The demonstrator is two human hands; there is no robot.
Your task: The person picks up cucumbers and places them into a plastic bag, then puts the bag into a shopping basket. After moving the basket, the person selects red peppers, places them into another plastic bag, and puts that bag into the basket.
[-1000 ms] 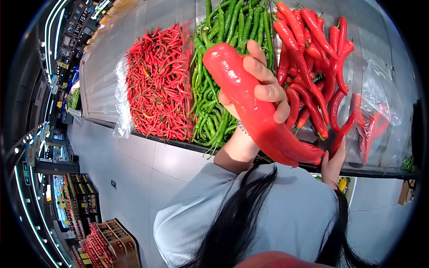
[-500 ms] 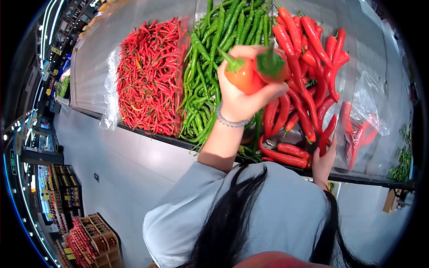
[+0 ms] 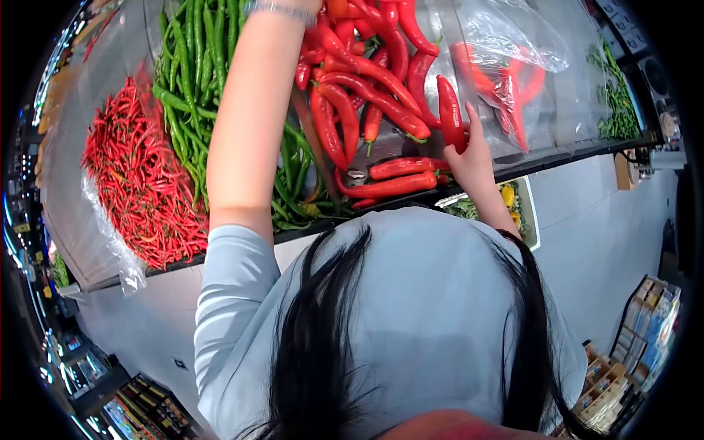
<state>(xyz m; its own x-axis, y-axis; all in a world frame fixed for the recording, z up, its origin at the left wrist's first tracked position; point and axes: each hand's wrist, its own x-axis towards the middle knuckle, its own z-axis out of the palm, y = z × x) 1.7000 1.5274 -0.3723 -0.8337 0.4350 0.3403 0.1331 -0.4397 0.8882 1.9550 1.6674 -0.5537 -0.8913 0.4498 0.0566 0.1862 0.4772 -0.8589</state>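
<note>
My right hand grips the lower end of a long red chili pepper, which points up and away from me. Its thumb lies on the near side and a finger stretches along the far side. My left hand is cut off by the top edge, so its fingers and anything in them are hidden; a braided bracelet circles that wrist. Beside and below the left hand, large red chili peppers lie in a loose heap. Several more red peppers rest along the front edge of the bin.
Left of the red heap are long green peppers, then small red chilies. A clear plastic bag with red peppers inside lies at right, near leafy greens. A white crate stands below the display's black front edge.
My left hand, which held two red peppers by their bodies, has moved forward past the top edge. The view has shifted, while my right hand stays at its chili pepper.
</note>
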